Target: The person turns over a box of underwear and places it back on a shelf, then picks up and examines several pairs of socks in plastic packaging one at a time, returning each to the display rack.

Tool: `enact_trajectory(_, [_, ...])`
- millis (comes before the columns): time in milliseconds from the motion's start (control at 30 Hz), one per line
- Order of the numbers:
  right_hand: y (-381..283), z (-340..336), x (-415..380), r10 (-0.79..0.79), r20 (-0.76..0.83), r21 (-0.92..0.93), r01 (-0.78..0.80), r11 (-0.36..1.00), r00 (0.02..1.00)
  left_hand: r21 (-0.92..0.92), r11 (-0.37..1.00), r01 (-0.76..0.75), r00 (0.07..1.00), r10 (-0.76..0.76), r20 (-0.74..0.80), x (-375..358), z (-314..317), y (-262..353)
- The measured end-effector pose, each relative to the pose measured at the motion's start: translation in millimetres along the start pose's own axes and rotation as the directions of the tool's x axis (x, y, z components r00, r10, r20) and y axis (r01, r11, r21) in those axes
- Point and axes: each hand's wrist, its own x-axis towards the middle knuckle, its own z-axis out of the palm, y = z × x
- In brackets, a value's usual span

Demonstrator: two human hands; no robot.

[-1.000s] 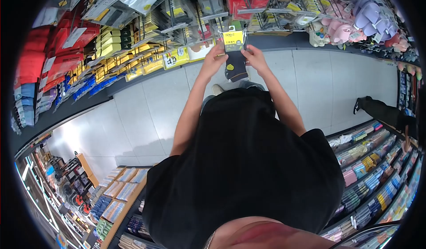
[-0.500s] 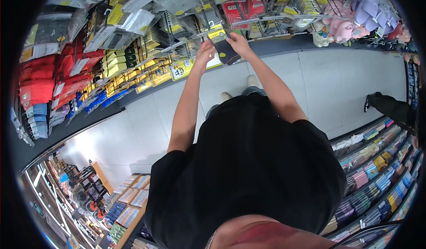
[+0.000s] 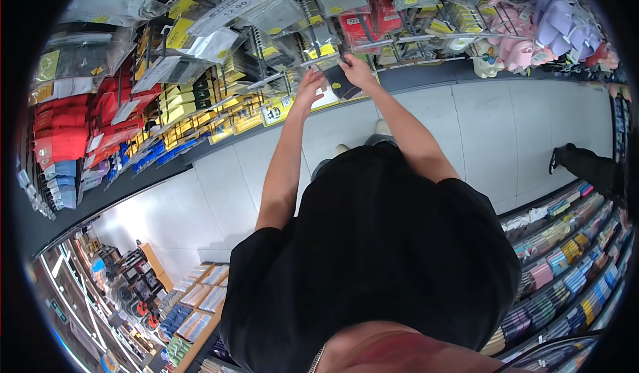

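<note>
A dark, flat packaged item (image 3: 342, 83) with a small yellow mark hangs low at the rack front, below a yellow-topped clear packet (image 3: 323, 51). My right hand (image 3: 360, 73) is closed on its right edge, fingers partly hidden from above. My left hand (image 3: 310, 92) is at the left side of the item, fingers apart, with nothing visible in it. What the dark item is cannot be made out.
Packed hooks of bagged goods surround the hands, with red packs (image 3: 61, 133) at left and purple slippers (image 3: 566, 23) at right. Grey floor (image 3: 489, 127) lies below. Shelves of folded goods (image 3: 566, 260) stand behind, where another person's dark-clothed leg (image 3: 586, 167) shows.
My left hand's fingers have come away from the packet's left edge and spread. The right hand stays at the right edge. The view has shifted slightly.
</note>
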Motion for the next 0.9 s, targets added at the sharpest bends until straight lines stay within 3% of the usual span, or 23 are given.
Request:
enact_trajectory(167, [8, 6, 11, 0.117, -0.084, -0.038, -0.12, 0.992, 0.99, 0.091, 0.996, -0.024, 0.999, 0.027, -0.029, -1, -3, -17])
enact_trajectory(300, [19, -9, 0, 0.175, -0.147, -0.069, -0.187, 0.98, 0.974, 0.049, 0.997, 0.068, 0.998, -0.068, -0.004, -28, -3, -38])
enact_trajectory(367, [26, -25, -4, 0.264, -0.148, -0.098, -0.28, 0.955, 0.953, -0.148, 0.98, 0.132, 0.99, -0.123, 0.072, -42, -5, -57])
enact_trajectory(467, [40, -43, -2, 0.273, -0.284, 0.022, -0.278, 0.96, 0.919, -0.225, 0.961, 0.159, 0.986, -0.146, 0.074, -72, -1, -72])
enact_trajectory(533, [31, -58, 0, 0.111, -0.439, 0.089, -0.081, 0.993, 0.892, -0.218, 0.96, 0.175, 0.983, -0.159, 0.088, -86, 4, -76])
enact_trajectory(567, [33, -60, 7, 0.109, -0.438, 0.086, -0.079, 0.993, 0.893, -0.211, 0.959, 0.188, 0.98, -0.17, 0.099, -89, 6, -76])
enact_trajectory(633, [44, -58, 27, -0.2, -0.545, -0.036, 0.216, 0.976, 0.814, -0.197, 0.962, 0.192, 0.978, -0.17, 0.123, -94, 13, -72])
enact_trajectory(667, [46, -62, 28, -0.207, -0.539, -0.038, 0.222, 0.974, 0.816, -0.181, 0.963, 0.197, 0.974, -0.172, 0.147, -96, 16, -71])
enact_trajectory(733, [38, -72, 25, -0.071, -0.316, 0.063, 0.096, 0.993, 0.946, -0.192, 0.966, 0.174, 0.977, -0.146, 0.152, -96, 23, -67])
enact_trajectory(767, [41, -72, 28, -0.083, -0.303, 0.059, 0.106, 0.993, 0.949, -0.195, 0.969, 0.151, 0.979, -0.12, 0.164, -93, 25, -63])
enact_trajectory(833, [61, -66, 36, -0.157, -0.256, 0.324, 0.237, 0.916, 0.954, -0.204, 0.972, 0.118, 0.984, -0.086, 0.157, -89, 31, -59])
enact_trajectory(900, [64, -67, 30, -0.201, -0.221, 0.331, 0.267, 0.905, 0.954, -0.212, 0.973, 0.09, 0.986, -0.058, 0.153, -89, 39, -53])
